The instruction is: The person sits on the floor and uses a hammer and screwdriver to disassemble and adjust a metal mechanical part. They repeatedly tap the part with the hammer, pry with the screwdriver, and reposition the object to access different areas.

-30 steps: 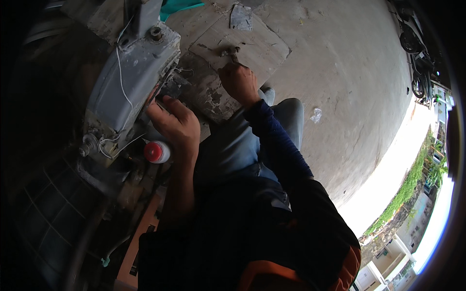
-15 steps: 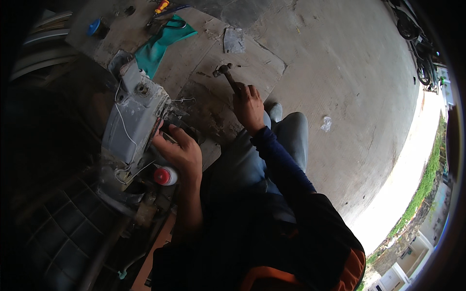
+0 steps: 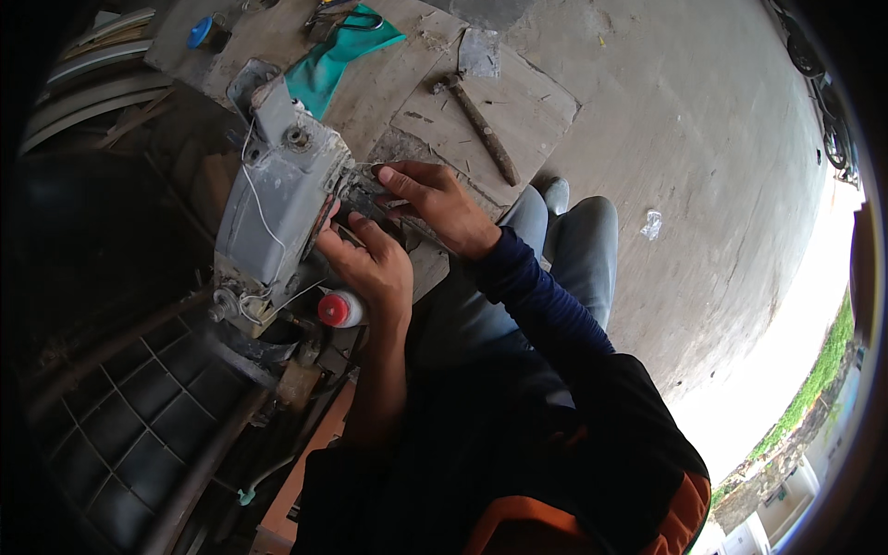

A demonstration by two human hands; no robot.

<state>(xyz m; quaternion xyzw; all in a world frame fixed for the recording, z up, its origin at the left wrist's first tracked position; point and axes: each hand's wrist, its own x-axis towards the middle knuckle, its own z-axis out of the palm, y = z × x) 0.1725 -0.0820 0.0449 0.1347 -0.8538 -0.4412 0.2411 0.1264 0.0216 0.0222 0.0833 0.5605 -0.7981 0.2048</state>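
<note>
A worn grey metal machine housing (image 3: pixel 264 208), with a loose white wire across it, stands at the left. My left hand (image 3: pixel 375 268) has its fingers curled at the housing's right edge, beside a thin dark strip; the thumb stands apart from them. Just above it, my right hand (image 3: pixel 442 205) is closed, thumb against fingers, by the dark metal parts on the housing's side. What its fingertips hold, if anything, is too small to tell. A hammer (image 3: pixel 486 134) with a wooden handle lies on the board beyond my right hand.
Beside my left wrist is a white bottle with a red cap (image 3: pixel 340 309). Further off lie a green cloth (image 3: pixel 324 74), a clear plastic bag (image 3: pixel 479 53) and a blue-lidded jar (image 3: pixel 205 35). A dark grid (image 3: pixel 129 416) is at lower left.
My right hand has let go of the hammer, which now lies on the board, and has moved left to the housing. My left hand stays at the housing's edge. The view has shifted slightly.
</note>
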